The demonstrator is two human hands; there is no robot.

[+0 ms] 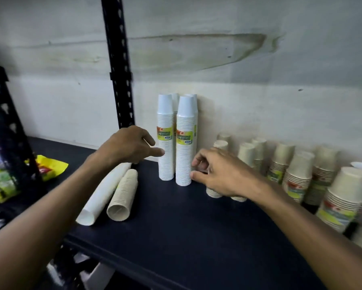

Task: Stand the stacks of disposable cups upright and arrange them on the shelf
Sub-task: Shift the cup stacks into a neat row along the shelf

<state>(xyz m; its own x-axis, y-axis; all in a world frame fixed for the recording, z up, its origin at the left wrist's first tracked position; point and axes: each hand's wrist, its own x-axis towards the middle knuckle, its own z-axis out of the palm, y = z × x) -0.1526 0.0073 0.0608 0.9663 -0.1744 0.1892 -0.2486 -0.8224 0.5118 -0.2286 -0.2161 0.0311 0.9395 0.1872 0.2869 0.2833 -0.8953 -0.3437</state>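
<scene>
Cups in long sleeves are what sits on the dark shelf [176, 231], some lying down and some upright. Nearest on the left, two stacks lie on their sides next to each other with their open mouths toward the camera: a white stack [100, 195] and, touching its right side, a beige stack [123, 195]. Above them the left hand [127, 145] reaches in, fingers loosely spread and holding nothing, its thumb tip right at the side of the left white upright stack [166, 139]. The right hand [217, 174] comes in from the other side, fingers curled but not clamped on anything, with its fingertips touching the lower part of the right white upright stack [184, 143]. Those two tall stacks stand just beside each other, each with a green and yellow label, and two more white stacks [193, 101] stand close behind them against the wall [259, 101]. Short beige cup stacks [299, 172] stand in rows along the right, partly behind the right wrist. On the far left, blurred, a yellow packet [50, 166] lies near a black shelf post [118, 65].
</scene>
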